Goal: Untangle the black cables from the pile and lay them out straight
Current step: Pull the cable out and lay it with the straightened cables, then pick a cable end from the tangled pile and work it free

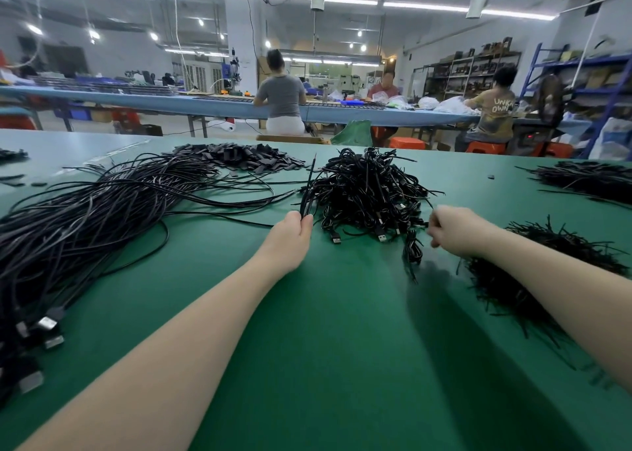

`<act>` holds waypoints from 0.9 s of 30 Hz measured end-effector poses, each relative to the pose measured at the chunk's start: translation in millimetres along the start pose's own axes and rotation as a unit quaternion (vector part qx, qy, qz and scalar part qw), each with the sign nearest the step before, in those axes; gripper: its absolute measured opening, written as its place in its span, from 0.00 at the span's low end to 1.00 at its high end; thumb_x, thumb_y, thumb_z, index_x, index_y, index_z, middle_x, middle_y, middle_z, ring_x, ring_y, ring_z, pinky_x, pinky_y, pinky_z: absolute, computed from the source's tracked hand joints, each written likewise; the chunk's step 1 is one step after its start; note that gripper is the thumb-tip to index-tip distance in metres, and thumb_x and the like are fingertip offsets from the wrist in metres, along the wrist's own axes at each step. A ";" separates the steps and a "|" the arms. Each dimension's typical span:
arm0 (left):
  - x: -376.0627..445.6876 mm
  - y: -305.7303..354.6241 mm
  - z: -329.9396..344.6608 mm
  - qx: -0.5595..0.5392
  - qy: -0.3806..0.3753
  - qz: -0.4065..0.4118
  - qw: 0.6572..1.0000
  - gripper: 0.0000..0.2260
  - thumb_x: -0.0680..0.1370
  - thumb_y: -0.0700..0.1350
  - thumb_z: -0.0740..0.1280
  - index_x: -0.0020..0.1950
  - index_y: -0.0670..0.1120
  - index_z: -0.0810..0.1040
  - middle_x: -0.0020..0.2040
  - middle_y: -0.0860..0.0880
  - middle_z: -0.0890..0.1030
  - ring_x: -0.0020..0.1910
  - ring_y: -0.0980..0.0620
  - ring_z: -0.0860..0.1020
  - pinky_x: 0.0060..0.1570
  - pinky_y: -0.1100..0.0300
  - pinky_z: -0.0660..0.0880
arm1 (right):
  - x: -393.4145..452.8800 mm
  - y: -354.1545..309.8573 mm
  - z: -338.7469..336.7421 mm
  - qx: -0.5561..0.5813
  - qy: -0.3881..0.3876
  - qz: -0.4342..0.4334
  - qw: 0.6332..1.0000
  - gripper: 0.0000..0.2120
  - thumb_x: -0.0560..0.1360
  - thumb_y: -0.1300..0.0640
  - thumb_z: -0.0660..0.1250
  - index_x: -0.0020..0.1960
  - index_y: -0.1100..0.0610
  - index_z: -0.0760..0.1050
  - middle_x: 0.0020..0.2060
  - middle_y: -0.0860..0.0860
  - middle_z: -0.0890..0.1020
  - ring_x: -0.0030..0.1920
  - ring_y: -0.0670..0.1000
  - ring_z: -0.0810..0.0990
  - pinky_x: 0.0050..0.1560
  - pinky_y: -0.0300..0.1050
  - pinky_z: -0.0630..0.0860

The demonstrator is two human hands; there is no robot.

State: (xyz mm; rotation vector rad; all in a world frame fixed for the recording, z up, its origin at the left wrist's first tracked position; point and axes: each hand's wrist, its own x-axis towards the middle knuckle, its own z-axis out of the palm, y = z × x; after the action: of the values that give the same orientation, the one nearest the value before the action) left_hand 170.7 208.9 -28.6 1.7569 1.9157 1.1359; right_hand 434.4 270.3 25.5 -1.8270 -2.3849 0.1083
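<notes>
A tangled pile of black cables (367,191) with USB plugs lies on the green table (307,331), in the middle ahead of me. My left hand (290,238) pinches a black cable (309,184) at the pile's left edge; the cable stands up from my fingers. My right hand (458,228) grips a cable end at the pile's right lower edge, fingers curled and blurred. To the left, a large bundle of long cables (95,218) lies stretched out, its plugs near the front left edge.
A heap of short black strips (523,279) lies under my right forearm, another cable heap (588,180) at far right. Small black flat pieces (239,156) are heaped behind the long bundle. People sit at a blue bench (205,103) beyond the table.
</notes>
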 end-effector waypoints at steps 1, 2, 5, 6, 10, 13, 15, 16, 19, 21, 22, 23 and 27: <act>0.2 -0.5 0.0 -0.009 -0.003 0.000 1.000 0.16 0.84 0.52 0.51 0.45 0.42 0.67 0.38 0.47 0.72 0.35 0.50 0.69 0.33 0.54 0.63 | -1.9 -3.6 -0.2 0.057 0.054 -0.015 0.997 0.05 0.81 0.61 0.59 0.52 0.61 0.72 0.47 0.56 0.82 0.41 0.50 0.79 0.40 0.43 0.74; 0.6 -0.9 0.3 -0.024 -0.006 -0.002 1.000 0.16 0.84 0.52 0.51 0.43 0.43 0.66 0.38 0.47 0.71 0.35 0.50 0.68 0.34 0.54 0.64 | -4.7 -10.1 -1.1 0.110 0.112 -0.043 0.987 0.04 0.80 0.62 0.60 0.53 0.59 0.72 0.45 0.56 0.83 0.37 0.47 0.77 0.35 0.40 0.72; 1.0 -3.1 0.6 -0.065 -0.014 -0.007 0.998 0.16 0.83 0.52 0.52 0.43 0.42 0.66 0.38 0.46 0.72 0.36 0.47 0.69 0.39 0.53 0.67 | -10.8 -44.3 -0.6 0.225 0.200 -0.122 0.946 0.14 0.79 0.62 0.62 0.64 0.57 0.74 0.42 0.51 0.84 0.24 0.38 0.72 0.24 0.30 0.65; 1.1 -3.6 0.9 -0.070 -0.013 -0.005 0.997 0.17 0.83 0.53 0.52 0.44 0.41 0.66 0.38 0.46 0.72 0.36 0.47 0.69 0.39 0.53 0.68 | -12.6 -59.8 1.8 0.253 0.203 -0.140 0.935 0.13 0.79 0.62 0.62 0.63 0.55 0.75 0.41 0.49 0.83 0.24 0.37 0.72 0.23 0.30 0.66; 1.4 -2.7 4.0 -0.065 -0.011 0.019 0.998 0.16 0.83 0.52 0.53 0.41 0.43 0.65 0.35 0.46 0.72 0.35 0.46 0.70 0.39 0.51 0.69 | -14.2 -118.3 23.6 0.425 0.153 -0.127 0.883 0.11 0.82 0.62 0.55 0.51 0.52 0.74 0.37 0.47 0.76 0.30 0.45 0.76 0.28 0.36 0.74; -0.9 -1.0 5.7 -0.015 -0.011 0.061 0.998 0.15 0.83 0.51 0.53 0.38 0.48 0.62 0.33 0.49 0.71 0.33 0.48 0.69 0.34 0.54 0.64 | -10.5 -138.3 44.4 0.493 0.150 -0.083 0.853 0.07 0.82 0.57 0.54 0.54 0.54 0.70 0.37 0.45 0.73 0.33 0.43 0.72 0.33 0.35 0.68; -3.0 0.0 6.7 0.000 -0.017 0.092 0.996 0.14 0.83 0.51 0.54 0.38 0.49 0.63 0.34 0.50 0.72 0.33 0.47 0.71 0.34 0.54 0.64 | -9.6 -139.2 57.0 0.527 0.136 -0.084 0.835 0.09 0.81 0.51 0.58 0.57 0.54 0.70 0.40 0.43 0.75 0.39 0.39 0.74 0.41 0.33 0.70; -4.2 1.3 7.4 0.010 -0.030 0.105 0.994 0.13 0.83 0.51 0.54 0.39 0.49 0.63 0.34 0.50 0.72 0.35 0.45 0.73 0.36 0.53 0.66 | -9.8 -136.8 61.1 0.540 0.130 -0.085 0.827 0.11 0.80 0.48 0.60 0.56 0.54 0.71 0.41 0.43 0.76 0.39 0.39 0.75 0.43 0.34 0.71; -4.9 7.0 11.4 0.076 -0.066 0.131 0.986 0.12 0.83 0.51 0.53 0.40 0.50 0.63 0.36 0.51 0.72 0.40 0.43 0.73 0.40 0.51 0.68 | -6.6 -123.2 62.6 0.563 0.127 -0.055 0.815 0.18 0.78 0.44 0.62 0.55 0.58 0.75 0.34 0.43 0.76 0.33 0.41 0.73 0.36 0.38 0.70; -5.2 11.6 13.4 0.103 -0.076 0.137 0.982 0.13 0.83 0.51 0.53 0.39 0.52 0.61 0.36 0.51 0.71 0.40 0.44 0.72 0.40 0.51 0.67 | -4.3 -114.2 62.1 0.556 0.113 -0.056 0.821 0.20 0.79 0.44 0.60 0.53 0.62 0.76 0.25 0.40 0.71 0.25 0.39 0.68 0.30 0.36 0.64; -5.3 12.9 13.9 0.112 -0.079 0.136 0.981 0.13 0.83 0.51 0.53 0.39 0.52 0.61 0.37 0.51 0.71 0.41 0.44 0.72 0.41 0.51 0.68 | -4.5 -112.2 61.8 0.549 0.107 -0.063 0.826 0.21 0.79 0.44 0.59 0.52 0.63 0.76 0.24 0.40 0.70 0.25 0.39 0.67 0.31 0.37 0.64; -5.4 13.4 13.6 0.118 -0.083 0.133 0.981 0.13 0.83 0.52 0.52 0.40 0.52 0.62 0.38 0.50 0.72 0.42 0.43 0.73 0.43 0.51 0.69 | -4.8 -111.8 61.8 0.541 0.108 -0.070 0.831 0.22 0.79 0.44 0.59 0.48 0.64 0.75 0.24 0.41 0.69 0.26 0.41 0.67 0.32 0.39 0.64; -5.6 13.7 15.2 0.098 -0.090 0.126 0.983 0.12 0.83 0.53 0.54 0.42 0.49 0.64 0.39 0.49 0.74 0.41 0.43 0.73 0.41 0.52 0.68 | -5.9 -115.8 62.3 0.501 0.138 -0.064 0.852 0.19 0.80 0.45 0.58 0.36 0.55 0.64 0.30 0.46 0.68 0.31 0.47 0.66 0.34 0.43 0.63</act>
State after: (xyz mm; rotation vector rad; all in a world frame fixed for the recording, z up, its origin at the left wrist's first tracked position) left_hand 191.8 208.0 -30.1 2.1781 1.7847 0.8505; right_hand 316.0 235.9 -20.3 -1.0685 -1.6788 0.8308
